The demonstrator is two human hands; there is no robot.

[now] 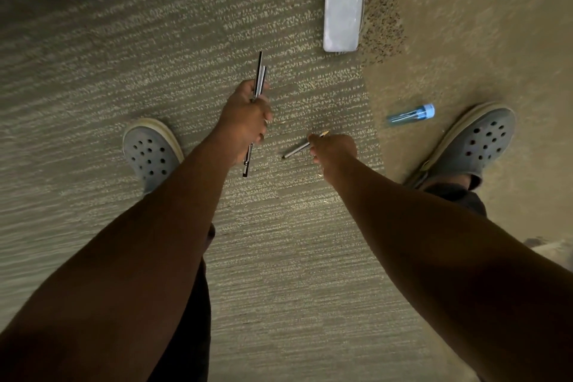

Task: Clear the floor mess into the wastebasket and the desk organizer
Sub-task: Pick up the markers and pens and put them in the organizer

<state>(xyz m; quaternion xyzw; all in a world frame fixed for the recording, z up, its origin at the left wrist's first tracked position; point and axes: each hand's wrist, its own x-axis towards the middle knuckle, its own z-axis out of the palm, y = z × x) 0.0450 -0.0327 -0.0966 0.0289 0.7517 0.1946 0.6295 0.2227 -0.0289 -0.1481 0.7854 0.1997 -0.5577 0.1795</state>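
Head camera looks straight down at a carpeted floor (155, 56) between two feet in grey perforated clogs, and the step in hand is the gathering of writing tools off the floor. Left hand (245, 121) is curled round a small bundle of pens (259, 77), which stick out past the fist at both ends, one dark and at least one pale; how many are in the bundle is hard to tell. Right hand (333, 149) is down at the carpet with thumb and fingertips pinched on a pencil (299, 149), its sharpened tip poking out beyond the fingers and its far end lying on or just above the pile; whether it has left the floor cannot be told. Two items are not yet collected: a pale translucent case (343, 11) lying flat farther ahead, at the edge where the ribbed carpet meets a plainer surface, and a blue clear tube (410, 116) just beside the right foot. Neither wastebasket nor desk organizer is in view. As a judgement, the next move calls for lifting the pencil clear and passing it into the left-hand bundle, which frees the right hand to reach the blue tube nearby, then the case, before carrying everything to the organizer
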